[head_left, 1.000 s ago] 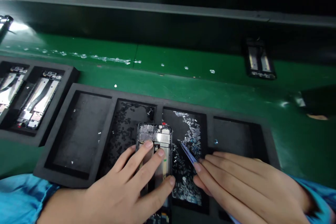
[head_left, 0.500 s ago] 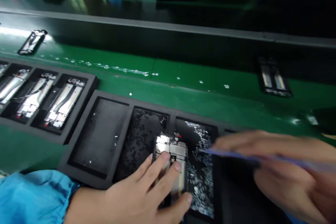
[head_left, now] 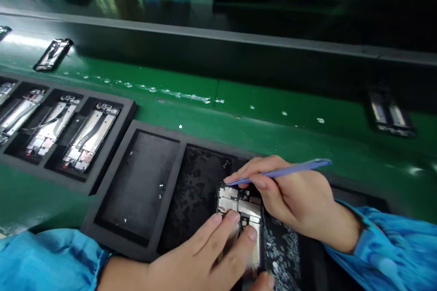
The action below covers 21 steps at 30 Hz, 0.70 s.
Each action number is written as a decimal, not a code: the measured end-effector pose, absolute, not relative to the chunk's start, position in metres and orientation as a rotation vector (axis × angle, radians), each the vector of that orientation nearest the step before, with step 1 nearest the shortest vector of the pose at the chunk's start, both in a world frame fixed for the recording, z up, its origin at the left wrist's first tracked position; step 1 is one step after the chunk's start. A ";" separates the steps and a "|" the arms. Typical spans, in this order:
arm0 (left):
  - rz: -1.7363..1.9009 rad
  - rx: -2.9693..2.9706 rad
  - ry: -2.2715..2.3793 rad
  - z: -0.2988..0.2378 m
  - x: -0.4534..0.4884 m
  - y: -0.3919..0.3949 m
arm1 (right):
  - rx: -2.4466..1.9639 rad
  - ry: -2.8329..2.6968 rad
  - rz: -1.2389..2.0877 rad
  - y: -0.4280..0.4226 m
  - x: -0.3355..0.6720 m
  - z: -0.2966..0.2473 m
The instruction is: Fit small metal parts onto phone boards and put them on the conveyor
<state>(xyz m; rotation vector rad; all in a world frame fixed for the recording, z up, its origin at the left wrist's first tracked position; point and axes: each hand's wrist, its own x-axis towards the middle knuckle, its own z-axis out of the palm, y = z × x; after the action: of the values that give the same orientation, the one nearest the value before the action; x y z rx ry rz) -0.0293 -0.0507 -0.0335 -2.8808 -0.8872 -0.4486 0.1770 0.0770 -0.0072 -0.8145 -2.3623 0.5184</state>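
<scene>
An opened phone body (head_left: 239,204) with metal plates and exposed parts lies over the foam tray, tilted slightly. My left hand (head_left: 205,254) rests on it, fingers spread across its middle and lower part, the thumb along its right side. In my right hand (head_left: 290,195) is a slim blue-purple tweezers-like tool (head_left: 290,169), gripped between thumb and fingers. Its tip touches or hovers right at the phone's upper left corner; which of the two I cannot tell. Beneath the hands, one tray pocket holds many tiny silvery parts (head_left: 282,254), and another holds small dark pieces (head_left: 194,186).
The black foam tray (head_left: 90,232) has a left pocket with a few tiny bits. Another foam tray (head_left: 128,113) at left holds several opened phones (head_left: 90,138). More phone bodies lie on the green surface behind, at left (head_left: 53,54) and right (head_left: 391,116).
My right hand has moved left from over the silvery parts to the phone's top edge, carrying the tool. My left hand stays on the phone. The view has shifted slightly left.
</scene>
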 end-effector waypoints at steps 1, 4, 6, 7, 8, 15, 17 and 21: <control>-0.446 -2.878 -0.886 -0.034 -0.029 -0.051 | -0.825 -2.385 0.498 0.077 0.177 -0.007; -0.436 -2.860 -0.878 -0.036 -0.030 -0.053 | -0.848 -2.399 0.472 0.078 0.176 -0.007; -0.437 -2.864 -0.880 -0.037 -0.030 -0.054 | -0.817 -2.363 0.549 0.079 0.177 -0.009; -0.439 -2.871 -0.880 -0.037 -0.030 -0.054 | -0.780 -2.336 0.616 0.080 0.178 -0.010; -0.439 -2.877 -0.884 -0.037 -0.030 -0.054 | -0.731 -2.307 0.694 0.081 0.179 -0.011; -0.439 -2.853 -0.912 -0.035 -0.030 -0.053 | -0.683 -2.282 0.758 0.081 0.184 -0.015; -0.426 -2.860 -0.914 -0.035 -0.030 -0.053 | -0.658 -2.276 0.753 0.080 0.185 -0.016; -0.388 -2.884 -0.854 -0.034 -0.031 -0.051 | -0.671 -2.279 0.719 0.079 0.186 -0.016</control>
<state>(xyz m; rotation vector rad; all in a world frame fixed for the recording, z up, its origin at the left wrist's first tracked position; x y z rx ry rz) -0.0313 -0.0512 -0.0340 -2.8840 -0.8543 -0.3882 0.1858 0.0787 -0.0157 -0.6710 -2.2790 0.7194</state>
